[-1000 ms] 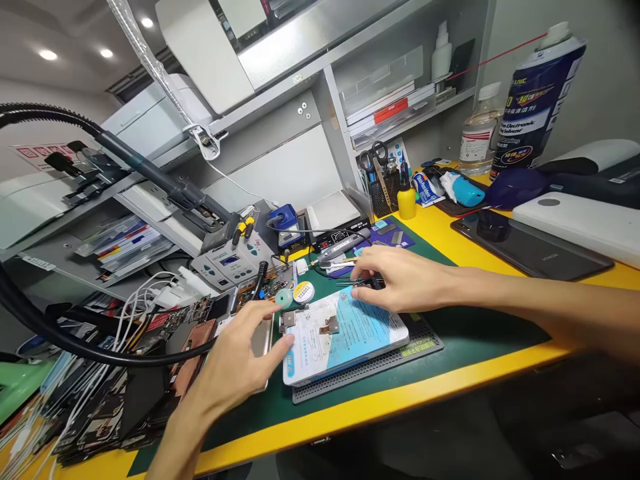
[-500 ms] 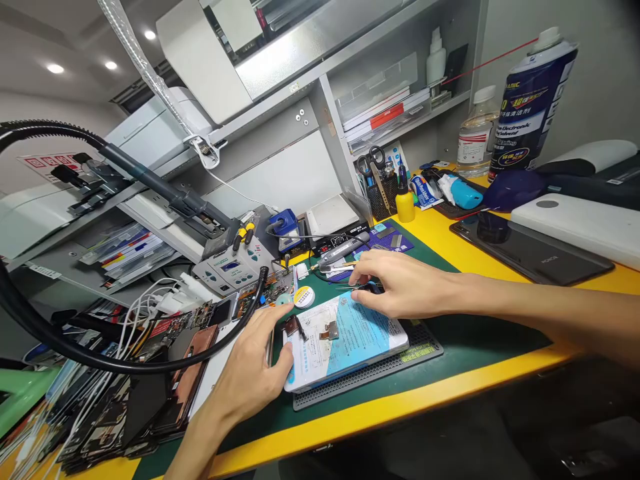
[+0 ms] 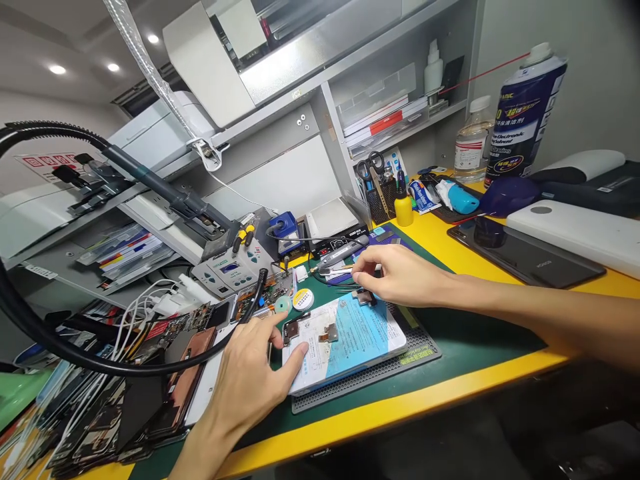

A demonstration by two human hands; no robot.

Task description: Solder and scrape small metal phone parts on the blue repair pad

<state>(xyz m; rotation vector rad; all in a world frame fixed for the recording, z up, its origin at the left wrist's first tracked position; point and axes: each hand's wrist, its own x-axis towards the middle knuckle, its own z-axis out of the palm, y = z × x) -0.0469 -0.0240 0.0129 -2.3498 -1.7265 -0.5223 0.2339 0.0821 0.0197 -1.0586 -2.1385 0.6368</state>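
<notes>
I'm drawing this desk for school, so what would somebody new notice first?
Probably the two bare hands: the left hand at the left end of the white-and-blue box, the right hand by its far side. Next might come the thick black hose looping across the picture's left side, and the tall dark-blue can standing at the back right.

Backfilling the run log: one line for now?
left hand: at box, left end | right hand: at far edge, grasp unclear | small modules: on box

We note: printed box point(image 3: 357, 340), white and light blue; beneath it, grey honeycomb-patterned mat point(image 3: 345, 388); beyond it, bright yellow bottle point(image 3: 404, 211).
</notes>
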